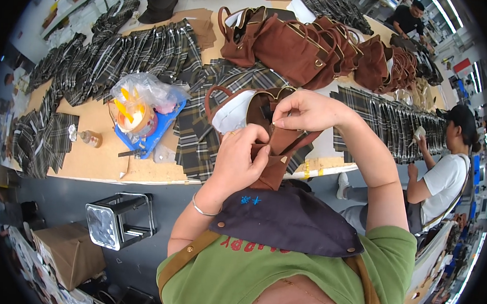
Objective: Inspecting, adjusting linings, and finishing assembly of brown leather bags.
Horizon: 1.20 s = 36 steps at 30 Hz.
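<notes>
A brown handbag (278, 170) with a white paper filling (229, 115) and gold zip sits at the table's front edge, right before me. My left hand (242, 157) is closed on the bag's front edge, fingers curled at a brown piece inside the opening. Just above it my right hand (303, 111) pinches the bag's brown inner edge near the zip, thumb and forefinger together; any small part between those fingertips is too small to name. The bag's far handle rises on the left, and its lower part is partly hidden behind my left hand and dark apron.
Brown bags (293, 42), plaid pieces (150, 48) and a blue tray (159, 139) holding tubs cover the worktable (94, 160). A small bottle (91, 138) stands left. A metal stool (102, 224) and brown box (67, 253) are below. Co-workers work at right (440, 184) and far back (407, 23).
</notes>
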{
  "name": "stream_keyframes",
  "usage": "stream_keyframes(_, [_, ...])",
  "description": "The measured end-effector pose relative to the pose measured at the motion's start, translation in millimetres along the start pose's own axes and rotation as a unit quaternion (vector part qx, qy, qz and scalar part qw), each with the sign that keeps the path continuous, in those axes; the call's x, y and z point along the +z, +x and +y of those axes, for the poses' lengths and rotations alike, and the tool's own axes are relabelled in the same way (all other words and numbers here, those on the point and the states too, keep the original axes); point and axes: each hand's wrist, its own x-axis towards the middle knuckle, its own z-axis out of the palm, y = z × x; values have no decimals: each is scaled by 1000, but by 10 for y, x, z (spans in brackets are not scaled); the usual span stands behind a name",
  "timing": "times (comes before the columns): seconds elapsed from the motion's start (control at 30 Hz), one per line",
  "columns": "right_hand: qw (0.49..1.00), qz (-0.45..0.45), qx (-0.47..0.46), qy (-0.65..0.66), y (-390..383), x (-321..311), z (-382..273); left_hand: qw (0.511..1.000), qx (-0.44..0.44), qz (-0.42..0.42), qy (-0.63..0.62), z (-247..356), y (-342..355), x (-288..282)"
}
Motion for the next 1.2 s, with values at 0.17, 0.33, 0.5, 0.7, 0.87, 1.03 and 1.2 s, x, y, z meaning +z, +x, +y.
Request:
stream_keyframes(0.17, [995, -40, 86, -2, -18, -49, -174, 996, -47, 42, -63, 22, 12, 86])
stream_keyframes(0.33, [998, -7, 55, -5, -18, -6, -133, 995, -53, 60, -55, 7, 13, 119])
stream_keyframes(0.5, [994, 17, 108, 20, -30, 40, -175, 993, -99, 48, -48, 69, 31, 106])
stream_keyframes(0.7, [995, 35, 98, 8, -29, 83, -97, 987, -67, 30, -142, 54, 18, 103])
stream_keyframes(0.87, [996, 22, 44, 72, -112, 88, -113, 985, -77, 66, -138, 45, 10, 135])
stream_keyframes(1.03, [996, 51, 21, 63, -145, 131, -71, 986, -78, 70, -126, 74, 29, 118])
stream_keyframes(1.2, [997, 65, 40, 29, -182, 136, -200, 985, -91, 72, -124, 75, 17, 126])
